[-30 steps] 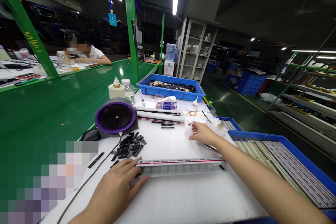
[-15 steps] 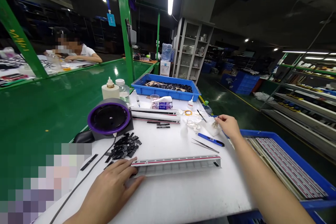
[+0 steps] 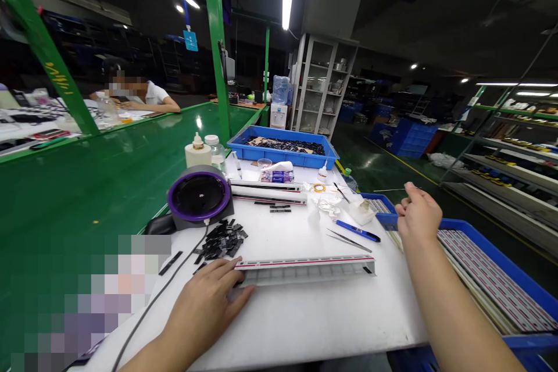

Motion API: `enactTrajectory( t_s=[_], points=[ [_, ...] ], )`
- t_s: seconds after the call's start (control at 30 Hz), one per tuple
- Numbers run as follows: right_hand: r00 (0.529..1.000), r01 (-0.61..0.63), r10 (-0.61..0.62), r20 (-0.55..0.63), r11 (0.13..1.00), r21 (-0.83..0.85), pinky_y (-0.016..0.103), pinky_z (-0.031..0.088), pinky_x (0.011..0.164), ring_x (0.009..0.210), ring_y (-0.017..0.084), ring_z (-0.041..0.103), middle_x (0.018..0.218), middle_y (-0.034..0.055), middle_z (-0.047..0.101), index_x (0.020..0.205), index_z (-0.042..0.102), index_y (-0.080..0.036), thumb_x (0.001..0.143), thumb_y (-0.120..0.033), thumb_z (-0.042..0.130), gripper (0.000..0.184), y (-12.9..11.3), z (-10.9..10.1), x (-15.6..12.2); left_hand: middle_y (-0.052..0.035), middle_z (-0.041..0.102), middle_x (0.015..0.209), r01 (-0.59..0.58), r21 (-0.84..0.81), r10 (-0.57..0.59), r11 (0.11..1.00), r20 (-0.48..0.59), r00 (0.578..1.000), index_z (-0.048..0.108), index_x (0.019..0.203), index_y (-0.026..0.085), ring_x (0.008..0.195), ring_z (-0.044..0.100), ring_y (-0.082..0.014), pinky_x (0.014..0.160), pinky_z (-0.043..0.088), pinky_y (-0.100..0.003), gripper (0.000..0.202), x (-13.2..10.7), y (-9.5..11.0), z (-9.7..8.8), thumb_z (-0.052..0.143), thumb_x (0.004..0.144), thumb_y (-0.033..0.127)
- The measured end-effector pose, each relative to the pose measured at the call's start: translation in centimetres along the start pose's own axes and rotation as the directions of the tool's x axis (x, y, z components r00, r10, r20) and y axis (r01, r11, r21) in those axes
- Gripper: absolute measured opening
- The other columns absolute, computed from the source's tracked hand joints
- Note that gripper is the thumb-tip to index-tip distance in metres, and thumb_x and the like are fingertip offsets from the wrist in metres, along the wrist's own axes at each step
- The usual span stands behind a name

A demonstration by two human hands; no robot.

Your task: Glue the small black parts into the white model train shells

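Both bare forearms reach forward from the bottom of the head view. The left hand (image 3: 204, 302) lies low and relaxed, palm down on the table (image 3: 314, 331), its fingers (image 3: 231, 280) loosely spread and slightly curved, pointing forward and to the right. The left forearm (image 3: 150, 357) slants in from the lower edge. The right hand (image 3: 418, 215) is raised clear of the table, well apart from the left, with the back of the hand facing up and the fingertips (image 3: 410, 189) drawn together in a pinch. The long right forearm (image 3: 457, 308) runs up to a fairly straight wrist.
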State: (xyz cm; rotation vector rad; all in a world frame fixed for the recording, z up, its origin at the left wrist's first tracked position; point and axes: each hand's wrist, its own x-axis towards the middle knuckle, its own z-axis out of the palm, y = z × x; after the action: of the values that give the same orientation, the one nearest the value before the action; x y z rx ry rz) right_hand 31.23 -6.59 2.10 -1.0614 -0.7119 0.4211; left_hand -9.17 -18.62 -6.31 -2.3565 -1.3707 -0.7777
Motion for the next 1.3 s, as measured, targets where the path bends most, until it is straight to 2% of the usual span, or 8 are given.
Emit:
enactTrajectory(
  t_s=[0.07,0.17,0.37,0.53,0.73,1.03,1.17,1.3],
  points=[
    [0.992,-0.125,0.126,0.013,0.964,0.236,0.017,0.02,0.037,0.045,0.005,0.026,0.057,-0.0095,0.033,0.068,0.044,-0.019,0.062,-0.033,0.082,0.041,-2.0,0.9,-2.7,-0.0053,0.075,0.094,0.027,-0.012,-0.027,1.0,0.031,0.999,0.067,0.074,0.021,0.091,0.067,-0.0252,0.079,0.056,-0.038,0.023,0.0,0.2,-0.1,0.058,0.084,0.039],
    [0.962,-0.261,0.211,0.174,0.898,0.354,0.015,0.019,0.035,0.047,0.005,0.027,0.058,-0.0089,0.034,0.068,0.049,-0.016,0.061,-0.026,0.085,0.038,-4.1,2.7,-8.4,-0.0061,0.075,0.094,0.076,-0.033,-0.073,0.997,0.084,0.994,0.067,0.073,0.02,0.092,0.067,-0.0251,0.08,0.056,-0.038,0.022,0.0,0.5,-0.3,0.059,0.083,0.038],
    [0.847,-0.468,0.335,0.413,0.839,0.279,0.016,0.023,0.039,0.046,0.005,0.026,0.055,-0.0083,0.036,0.07,0.052,-0.016,0.073,-0.034,0.08,0.033,-3.7,5.4,-21.6,-0.0071,0.074,0.096,0.137,-0.061,-0.129,0.989,0.119,0.984,0.066,0.073,0.019,0.093,0.065,-0.0259,0.08,0.056,-0.04,0.021,0.1,1.0,-0.3,0.062,0.082,0.037],
    [0.823,-0.436,0.339,0.455,0.891,0.124,0.02,0.025,0.045,0.05,0.007,0.03,0.06,-0.0055,0.041,0.073,0.056,-0.016,0.08,-0.042,0.074,0.033,-0.9,5.8,-27.4,-0.0076,0.074,0.097,0.142,-0.075,-0.132,0.987,0.129,0.983,0.066,0.075,0.019,0.093,0.065,-0.0264,0.08,0.056,-0.041,0.02,0.0,1.2,-0.5,0.062,0.082,0.037],
    [0.849,-0.178,0.186,0.494,0.982,-0.064,0.023,0.036,0.056,0.061,0.012,0.04,0.065,-0.0023,0.047,0.072,0.061,-0.016,0.085,-0.044,0.067,0.032,0.2,5.9,-28.9,-0.0072,0.074,0.098,0.155,-0.1,-0.142,0.983,0.13,0.981,0.068,0.078,0.019,0.093,0.065,-0.0265,0.083,0.055,-0.042,0.018,-0.1,1.0,-0.3,0.064,0.08,0.036],
    [0.798,-0.046,0.1,0.594,0.993,-0.104,0.024,0.038,0.058,0.063,0.013,0.045,0.069,-0.0014,0.054,0.076,0.066,-0.017,0.089,-0.036,0.063,0.024,0.8,6.6,-29.4,-0.0056,0.074,0.092,0.157,-0.123,-0.142,0.98,0.12,0.983,0.067,0.079,0.02,0.091,0.064,-0.0245,0.08,0.055,-0.04,0.014,-0.1,1.0,-0.2,0.062,0.082,0.033],
    [0.846,0.023,0.009,0.532,0.998,-0.054,0.023,0.039,0.056,0.062,0.012,0.047,0.07,-0.0014,0.055,0.077,0.067,-0.018,0.089,-0.033,0.064,0.019,-1.0,5.6,-27.9,-0.0062,0.073,0.092,0.14,-0.099,-0.13,0.985,0.104,0.986,0.065,0.076,0.02,0.091,0.065,-0.0254,0.079,0.055,-0.041,0.015,-0.1,1.0,-0.2,0.063,0.081,0.035],
    [0.894,0.235,-0.212,0.395,0.972,-0.011,0.022,0.037,0.053,0.061,0.012,0.048,0.072,-0.0009,0.056,0.081,0.068,-0.018,0.085,-0.027,0.069,0.01,-4.8,3.4,-23.6,-0.0076,0.073,0.093,0.125,-0.07,-0.119,0.99,0.093,0.989,0.065,0.073,0.019,0.091,0.065,-0.0263,0.078,0.056,-0.041,0.02,-0.1,0.9,-0.2,0.062,0.081,0.037]
  ],
)
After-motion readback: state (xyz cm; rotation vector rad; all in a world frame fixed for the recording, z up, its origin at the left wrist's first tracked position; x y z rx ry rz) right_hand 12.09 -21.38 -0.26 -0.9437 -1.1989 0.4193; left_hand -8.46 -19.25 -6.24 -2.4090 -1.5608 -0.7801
